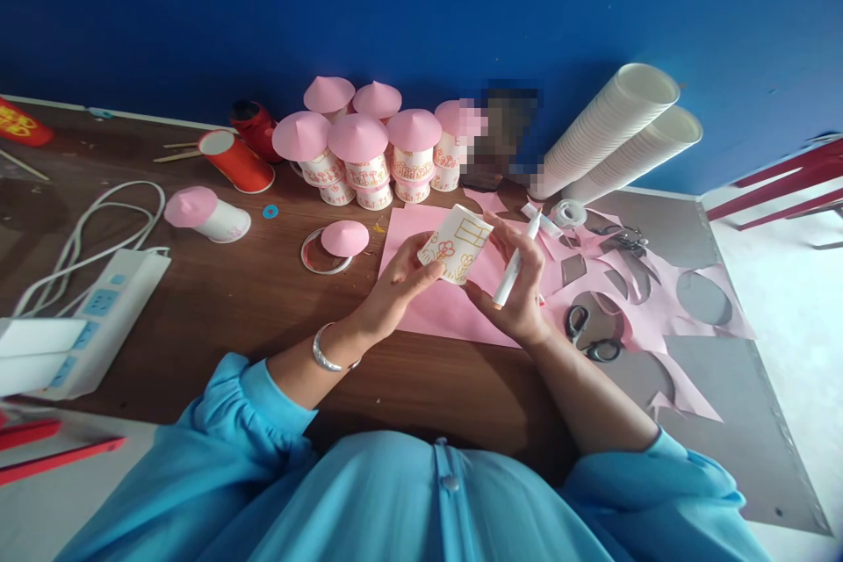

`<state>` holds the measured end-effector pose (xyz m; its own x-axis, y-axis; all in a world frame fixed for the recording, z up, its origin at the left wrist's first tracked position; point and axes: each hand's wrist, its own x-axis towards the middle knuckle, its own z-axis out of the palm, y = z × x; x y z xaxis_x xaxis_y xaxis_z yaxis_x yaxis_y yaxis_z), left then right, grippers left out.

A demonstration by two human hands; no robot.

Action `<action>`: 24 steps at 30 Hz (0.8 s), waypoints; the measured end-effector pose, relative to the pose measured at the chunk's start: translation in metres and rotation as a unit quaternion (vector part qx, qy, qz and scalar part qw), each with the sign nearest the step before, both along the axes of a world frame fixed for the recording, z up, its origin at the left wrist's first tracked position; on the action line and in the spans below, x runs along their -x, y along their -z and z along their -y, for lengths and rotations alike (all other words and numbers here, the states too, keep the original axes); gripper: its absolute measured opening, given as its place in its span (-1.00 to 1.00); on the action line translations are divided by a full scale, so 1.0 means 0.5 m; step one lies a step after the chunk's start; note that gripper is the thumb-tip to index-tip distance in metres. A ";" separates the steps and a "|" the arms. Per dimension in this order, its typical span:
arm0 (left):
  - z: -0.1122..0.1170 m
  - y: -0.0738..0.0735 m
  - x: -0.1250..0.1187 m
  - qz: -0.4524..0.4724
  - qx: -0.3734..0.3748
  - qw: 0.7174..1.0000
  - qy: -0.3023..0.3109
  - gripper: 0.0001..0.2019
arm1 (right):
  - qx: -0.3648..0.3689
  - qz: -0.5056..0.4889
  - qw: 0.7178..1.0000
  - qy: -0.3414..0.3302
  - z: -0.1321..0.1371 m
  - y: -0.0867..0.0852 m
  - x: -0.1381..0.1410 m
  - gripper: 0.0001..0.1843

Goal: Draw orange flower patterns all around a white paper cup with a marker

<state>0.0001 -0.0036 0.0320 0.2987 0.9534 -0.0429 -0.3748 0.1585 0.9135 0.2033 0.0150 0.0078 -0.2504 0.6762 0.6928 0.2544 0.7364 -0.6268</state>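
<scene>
A white paper cup [457, 246] with red and orange flowers and a yellow window drawn on it lies tilted between my hands. My left hand [403, 279] is closed round the cup's left side. In my right hand [527, 303] is a white marker [517, 270], slanting with its pale tip upward; the fingers of that hand are also close to the cup's right side, and whether they touch it is hard to tell. Beneath both hands lies a pink paper sheet [421, 316] on the brown table.
Decorated cups with pink cone roofs [357, 139] stand by the blue wall. Two tall paper cup stacks [606, 136] lean at right. Scissors [593, 338], a tape roll [568, 213] and pink scraps [659, 307] lie right. A roofed cup [224, 219], red cup [237, 162] and power strip [109, 316] are left.
</scene>
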 end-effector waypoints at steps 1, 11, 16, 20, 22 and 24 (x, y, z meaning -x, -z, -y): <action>-0.002 -0.001 0.001 0.027 0.028 0.999 0.021 -0.49 | 0.004 0.000 1.000 -0.008 -0.001 0.000 -0.001 -0.14; -0.009 0.010 -0.001 -0.029 0.036 0.997 -0.060 -0.36 | -0.014 0.015 0.999 0.029 -0.002 0.007 -0.001 0.03; -0.008 0.008 -0.008 -0.119 -0.050 0.988 -0.080 -0.35 | -0.037 0.030 0.998 0.030 -0.001 0.009 0.004 0.00; -0.008 0.023 -0.011 -0.179 -0.150 0.965 -0.122 -0.33 | -0.053 0.048 0.997 0.029 0.002 0.012 0.007 0.01; -0.006 0.027 -0.011 -0.209 -0.181 0.950 -0.142 -0.29 | -0.060 0.058 0.996 0.037 0.003 0.013 0.008 0.02; -0.003 0.025 -0.009 -0.212 -0.187 0.950 -0.137 -0.28 | -0.062 0.059 0.996 0.040 0.003 0.015 0.008 0.00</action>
<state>0.0047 -0.0021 0.0193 0.0695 0.9652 0.2521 0.0584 -0.2562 0.9649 0.1992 0.0137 0.0003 -0.2833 0.6079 0.7418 0.3820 0.7810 -0.4941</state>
